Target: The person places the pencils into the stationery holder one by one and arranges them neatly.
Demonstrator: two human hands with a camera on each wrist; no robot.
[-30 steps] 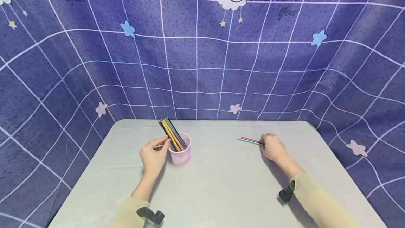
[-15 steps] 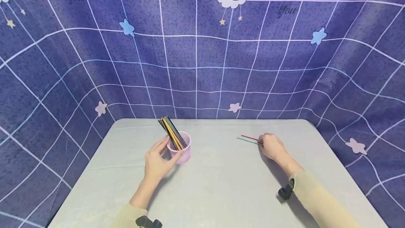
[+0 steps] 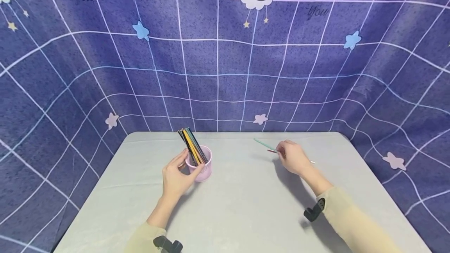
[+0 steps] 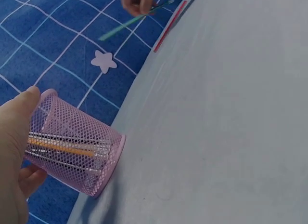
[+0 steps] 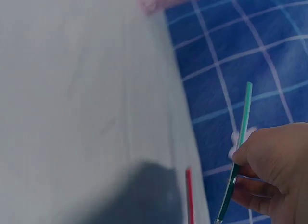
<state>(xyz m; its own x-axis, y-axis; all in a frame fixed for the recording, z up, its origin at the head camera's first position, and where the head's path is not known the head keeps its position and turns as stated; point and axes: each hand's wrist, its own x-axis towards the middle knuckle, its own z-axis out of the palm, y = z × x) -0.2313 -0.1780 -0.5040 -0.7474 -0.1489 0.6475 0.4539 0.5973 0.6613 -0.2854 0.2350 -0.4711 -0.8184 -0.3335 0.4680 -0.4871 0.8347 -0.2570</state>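
A pink mesh pencil cup (image 3: 202, 174) stands at the left of the table, holding several pencils (image 3: 192, 146) that lean to the left. My left hand (image 3: 177, 179) grips it near the rim, thumb on one side and fingers on the other; the mesh shows clearly in the left wrist view. Over on the right, my right hand (image 3: 294, 157) pinches a green pencil (image 5: 246, 108), raised above the table with its light end pointing toward the cup side. Beneath that hand a red pencil (image 5: 189, 195) lies on the table, its middle hidden by the hand in the head view.
The table has a pale grey cover (image 3: 232, 206). Behind it and along both sides hangs a blue gridded curtain (image 3: 232, 89) with stars and clouds. A dark camera is strapped to each wrist.
My right hand has lifted the green pencil off the table and left the red one lying. My left hand has moved from beside the pencils to a grip on the cup.
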